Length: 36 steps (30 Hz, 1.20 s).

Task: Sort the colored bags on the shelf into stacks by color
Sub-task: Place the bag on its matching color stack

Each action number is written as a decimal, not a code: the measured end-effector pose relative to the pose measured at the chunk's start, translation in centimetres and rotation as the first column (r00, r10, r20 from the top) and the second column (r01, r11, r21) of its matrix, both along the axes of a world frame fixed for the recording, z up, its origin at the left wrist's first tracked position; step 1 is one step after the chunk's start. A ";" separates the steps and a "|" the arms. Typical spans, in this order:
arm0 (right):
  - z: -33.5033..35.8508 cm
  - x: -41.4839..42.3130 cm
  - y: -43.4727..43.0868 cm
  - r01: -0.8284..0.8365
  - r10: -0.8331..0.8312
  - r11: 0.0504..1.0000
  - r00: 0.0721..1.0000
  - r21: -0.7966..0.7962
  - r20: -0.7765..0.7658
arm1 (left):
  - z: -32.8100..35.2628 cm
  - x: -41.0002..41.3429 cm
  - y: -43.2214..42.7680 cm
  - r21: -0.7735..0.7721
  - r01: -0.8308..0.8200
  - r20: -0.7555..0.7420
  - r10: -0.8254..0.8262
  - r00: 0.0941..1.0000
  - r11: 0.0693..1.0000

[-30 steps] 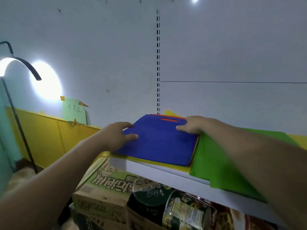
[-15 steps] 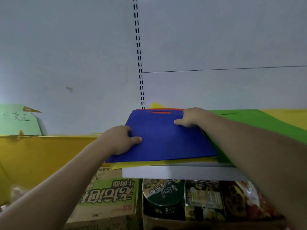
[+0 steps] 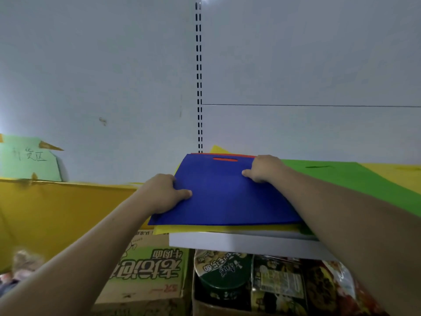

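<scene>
Head view, and the blue bag (image 3: pixel 227 197) sits on top of the pile at the left end of the shelf (image 3: pixel 239 244). It is flat, matte and felt-like, a rectangle with a slot handle cut near its far edge. Orange shows through that slot and along the far rim: an orange bag (image 3: pixel 225 159) lies right beneath. Under both, a yellow bag (image 3: pixel 227 228) pokes out at the front edge and at the far corner.

The left hand (image 3: pixel 163 193) is on the blue bag's left edge, grip clamped: thumb flat on top, fingers tucked under. The right hand (image 3: pixel 265 168) is at the far right corner, fingers curled, thumb on the fabric, grip closed on the bag as well. The bag's near left corner overhangs the shelf's end.

Just to the right lies a green bag (image 3: pixel 341 176), flat and wide, touching the pile, with a second yellow bag (image 3: pixel 394 176) beyond it. There is open air above the pile, up a smooth grey wall (image 3: pixel 91 65) split by a slotted rail (image 3: pixel 198 76).

Below the shelf are a printed carton (image 3: pixel 150 267) and glossy noodle cups (image 3: pixel 223 274). Out left stand a yellow board (image 3: pixel 57 213) and a taped green note (image 3: pixel 29 158).
</scene>
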State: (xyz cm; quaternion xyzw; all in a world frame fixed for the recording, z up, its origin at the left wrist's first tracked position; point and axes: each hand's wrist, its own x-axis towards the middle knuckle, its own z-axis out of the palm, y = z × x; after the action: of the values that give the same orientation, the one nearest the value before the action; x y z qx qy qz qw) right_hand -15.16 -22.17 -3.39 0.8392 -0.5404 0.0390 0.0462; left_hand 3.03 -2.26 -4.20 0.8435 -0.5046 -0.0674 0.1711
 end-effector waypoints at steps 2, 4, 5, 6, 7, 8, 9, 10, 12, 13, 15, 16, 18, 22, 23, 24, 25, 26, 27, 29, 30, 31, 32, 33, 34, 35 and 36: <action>0.0 0.1 -0.2 -0.011 0.011 1.000 0.999 -0.009 0.053 | -0.2 0.3 -0.1 0.001 -0.011 -0.021 0.011 1.000 1.000; 0.0 0.2 -0.1 -0.028 0.031 0.999 0.995 -0.033 0.097 | -0.2 0.4 -0.1 0.003 -0.033 -0.027 0.033 0.999 0.999; 0.0 0.3 0.0 -0.030 0.034 0.999 0.994 -0.042 0.101 | -0.2 0.4 0.0 0.010 -0.043 -0.029 0.043 0.999 0.999; 0.0 0.3 0.2 -0.024 0.028 0.999 0.995 -0.042 0.099 | -0.2 0.4 0.0 0.014 -0.048 -0.032 0.048 0.998 0.999; -0.1 0.4 0.3 -0.006 0.008 1.000 0.996 -0.030 0.085 | -0.2 0.4 0.0 0.011 -0.050 -0.035 0.051 0.998 0.999; -0.1 0.5 0.3 0.015 -0.015 1.000 0.998 -0.008 0.058 | -0.2 0.4 0.0 0.004 -0.049 -0.037 0.049 0.998 0.999; 0.0 0.5 0.4 0.037 -0.038 0.999 0.999 0.033 0.031 | -0.2 0.4 0.0 -0.003 -0.045 -0.037 0.045 0.998 0.999; 0.0 0.5 0.4 0.047 -0.048 0.997 0.999 0.059 0.020 | -0.3 0.5 0.0 -0.010 -0.041 -0.035 0.041 0.999 0.999; 0.1 0.5 0.4 0.048 -0.051 0.997 0.998 0.062 0.046 | -0.4 0.4 0.1 -0.023 -0.040 -0.025 0.039 0.999 0.999; 0.2 0.4 0.6 0.039 -0.043 0.998 0.996 0.050 0.077 | -0.4 0.5 0.1 -0.031 -0.041 -0.024 0.041 0.999 0.999; 0.2 0.4 1.0 0.022 -0.026 0.999 0.991 0.025 0.132 | -0.4 0.4 0.2 -0.048 -0.046 -0.033 0.044 0.998 0.998; 0.2 0.3 1.2 0.014 -0.017 1.000 0.989 0.018 0.148 | -0.4 0.4 0.2 -0.061 -0.047 -0.037 0.045 0.998 0.997; 0.3 0.3 1.4 -0.011 0.011 1.000 0.983 0.000 0.181 | -0.5 0.3 0.2 -0.105 -0.045 -0.041 0.041 0.998 0.993; 1.0 -0.2 2.0 -0.054 0.084 0.993 0.952 -0.109 0.296 | -0.4 0.1 0.1 -0.198 -0.056 -0.059 0.045 0.997 0.979; 1.3 -0.4 2.3 -0.060 0.105 0.988 0.932 -0.140 0.346 | -0.4 0.1 0.1 -0.224 -0.063 -0.072 0.048 0.996 0.973; 1.5 -0.5 2.6 -0.064 0.127 0.984 0.905 -0.164 0.407 | -0.4 0.1 0.2 -0.253 -0.069 -0.087 0.048 0.995 0.965; 1.7 -0.6 2.9 -0.071 0.150 0.981 0.865 -0.179 0.479 | -0.4 0.1 0.2 -0.282 -0.073 -0.105 0.045 0.993 0.957; 2.0 -0.6 3.3 -0.078 0.166 0.981 0.813 -0.178 0.558 | -0.4 0.1 0.3 -0.312 -0.079 -0.130 0.040 0.991 0.947; 2.1 -0.7 3.7 -0.090 0.172 0.983 0.745 -0.159 0.645 | -0.4 0.1 0.4 -0.348 -0.087 -0.166 0.030 0.986 0.933; 2.7 -0.9 4.6 -0.125 0.150 0.988 0.584 -0.094 0.797 | -0.1 0.1 0.8 -0.448 -0.108 -0.272 -0.021 0.962 0.887; 3.1 -1.1 5.2 -0.147 0.115 0.988 0.501 -0.046 0.858 | 0.2 0.0 1.1 -0.499 -0.122 -0.330 -0.057 0.942 0.858; 3.5 -1.3 5.7 -0.177 0.066 0.984 0.406 0.008 0.912 | 0.5 0.0 1.5 -0.543 -0.141 -0.378 -0.091 0.922 0.828; 3.9 -1.6 6.2 -0.218 0.003 0.974 0.299 0.065 0.954 | 0.8 0.0 1.9 -0.578 -0.158 -0.408 -0.116 0.906 0.801; 4.2 -2.0 6.5 -0.264 -0.064 0.958 0.191 0.114 0.979 | 1.0 0.1 2.4 -0.608 -0.167 -0.424 -0.139 0.895 0.776; 4.5 -2.3 6.7 -0.296 -0.124 0.944 0.100 0.148 0.987 | 1.3 0.0 2.9 -0.634 -0.169 -0.436 -0.168 0.884 0.755; 4.7 -2.7 7.0 -0.309 -0.176 0.934 0.039 0.180 0.984 | 1.6 -0.1 3.4 -0.657 -0.161 -0.441 -0.202 0.874 0.737; 5.0 -3.1 7.4 -0.305 -0.205 0.931 0.012 0.199 0.979 | 1.9 -0.2 3.8 -0.676 -0.144 -0.435 -0.234 0.869 0.723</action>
State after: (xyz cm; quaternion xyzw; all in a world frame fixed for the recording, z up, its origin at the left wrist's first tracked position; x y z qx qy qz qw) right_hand -18.22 -14.82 1.58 0.5778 -0.3805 0.5194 -0.5016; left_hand 2.85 1.58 -2.32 0.6594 -0.4533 -0.0917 0.5927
